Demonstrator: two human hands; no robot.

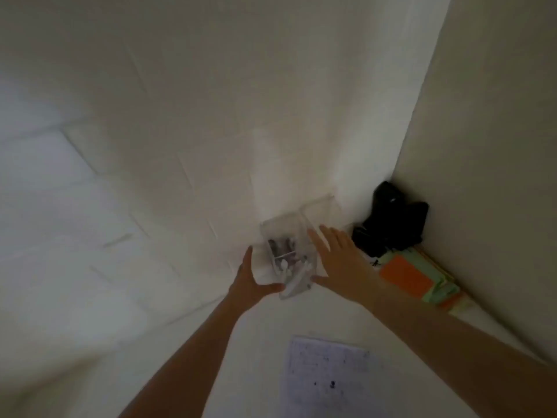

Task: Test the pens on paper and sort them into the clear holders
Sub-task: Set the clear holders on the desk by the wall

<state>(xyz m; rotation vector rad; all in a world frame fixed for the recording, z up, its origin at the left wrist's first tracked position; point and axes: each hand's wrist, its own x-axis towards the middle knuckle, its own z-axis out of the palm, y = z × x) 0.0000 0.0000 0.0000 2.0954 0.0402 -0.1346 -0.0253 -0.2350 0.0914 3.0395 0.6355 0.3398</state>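
Note:
A clear holder (286,236) with several pens (289,267) inside stands on the white table, against the wall. My left hand (251,282) is at its left side, fingers straight and thumb reaching under its near corner. My right hand (337,257) lies flat against its right side with fingers straight. A second clear holder (321,206) stands just behind it, to the right. A sheet of paper (328,375) with scribble marks and dark dots lies near me on the table. The view is blurred.
A black object (388,221) sits in the corner at the right. A stack of orange and green paper pads (422,279) lies along the right wall. White walls close the table off at the back and right.

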